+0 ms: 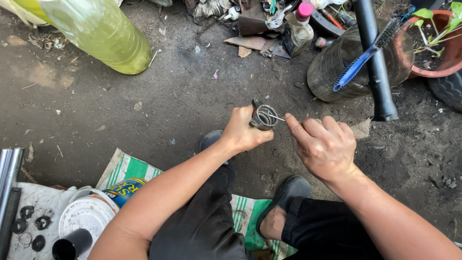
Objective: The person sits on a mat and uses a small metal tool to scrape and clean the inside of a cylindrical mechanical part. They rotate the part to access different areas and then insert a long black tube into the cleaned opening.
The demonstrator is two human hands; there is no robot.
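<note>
My left hand [242,131] grips a dark metal tube part [263,118] upright, its open round end facing up. My right hand [323,144] is just right of it and pinches a thin metal pick or wire [275,116] whose tip reaches into the tube's opening. Both hands hover above dark dirt ground, over my knees and black shoes [284,195].
A yellowish plastic bottle [103,33] lies at top left. A dark cut container [344,62] holds a blue brush [362,58] and a black tube [375,58]. A terracotta pot [440,45] sits at top right. A white tub [86,214], small black rings [29,224] and chrome tubes [7,173] lie at bottom left.
</note>
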